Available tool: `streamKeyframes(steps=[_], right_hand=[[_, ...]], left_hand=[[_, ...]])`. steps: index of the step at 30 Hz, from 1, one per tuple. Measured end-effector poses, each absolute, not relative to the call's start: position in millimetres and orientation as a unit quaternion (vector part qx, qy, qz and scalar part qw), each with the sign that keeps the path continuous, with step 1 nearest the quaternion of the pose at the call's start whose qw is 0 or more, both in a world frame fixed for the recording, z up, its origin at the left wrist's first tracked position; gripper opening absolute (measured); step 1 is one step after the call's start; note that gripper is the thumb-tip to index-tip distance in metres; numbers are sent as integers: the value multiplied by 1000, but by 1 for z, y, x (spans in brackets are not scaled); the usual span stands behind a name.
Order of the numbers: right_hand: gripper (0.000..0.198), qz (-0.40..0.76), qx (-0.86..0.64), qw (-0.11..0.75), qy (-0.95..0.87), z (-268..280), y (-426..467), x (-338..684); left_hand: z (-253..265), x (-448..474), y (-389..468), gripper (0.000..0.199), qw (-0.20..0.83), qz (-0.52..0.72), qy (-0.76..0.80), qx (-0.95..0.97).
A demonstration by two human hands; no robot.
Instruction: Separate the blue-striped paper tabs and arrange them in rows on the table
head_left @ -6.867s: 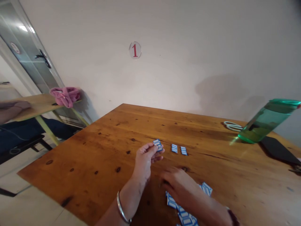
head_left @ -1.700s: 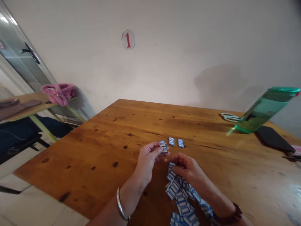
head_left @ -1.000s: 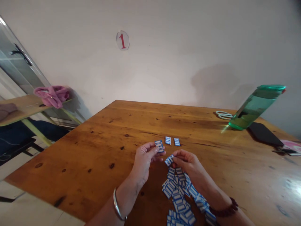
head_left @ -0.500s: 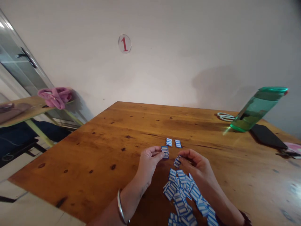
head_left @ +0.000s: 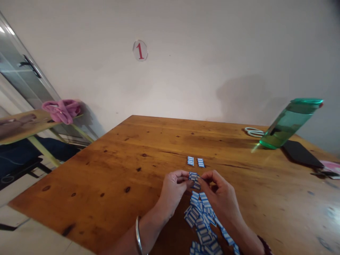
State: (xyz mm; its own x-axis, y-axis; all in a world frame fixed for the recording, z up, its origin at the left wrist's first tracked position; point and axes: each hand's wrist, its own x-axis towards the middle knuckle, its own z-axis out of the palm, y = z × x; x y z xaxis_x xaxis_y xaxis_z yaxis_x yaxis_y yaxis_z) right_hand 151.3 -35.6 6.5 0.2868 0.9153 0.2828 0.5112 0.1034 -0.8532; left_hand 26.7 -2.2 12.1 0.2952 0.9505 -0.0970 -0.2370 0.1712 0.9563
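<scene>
Between my two hands are small blue-and-white striped cards (head_left: 192, 175), brought together so that they overlap. My left hand (head_left: 173, 187) pinches them from the left with thumb and fingers. From the other side, my right hand (head_left: 222, 194) pinches a card at its right edge. How many cards are in the fingers is hard to make out. A loose pile of the same cards (head_left: 204, 226) lies just below, partly covered by my right wrist. Beyond my fingertips, a left card (head_left: 190, 161) and a right card (head_left: 200, 163) lie side by side on the table.
The wooden table (head_left: 106, 177) reaches to the wall. At right stand a green bottle (head_left: 290, 124), a white cable (head_left: 253, 132) and a flat black device (head_left: 302, 154). Pink cloth (head_left: 62, 110) lies on another table at left, where a person's arm (head_left: 18, 124) rests.
My hands have come together. The card in my right hand now meets the card in my left, where before they were apart. The pile and the two far cards stay put.
</scene>
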Motion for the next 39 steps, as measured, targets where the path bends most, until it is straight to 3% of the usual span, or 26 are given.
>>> streamKeyframes(steps=[9,19,39], right_hand=[[17,194,-619,526,-549,6,-36,152],[23,547,-456,597,-370,8,-35,148],[10,699,-333,568,-279,8,-33,160]], left_hand=[[17,28,-6,23,700,420,380,435],[12,27,-7,13,696,456,345,434],[17,24,-7,15,765,416,307,385]])
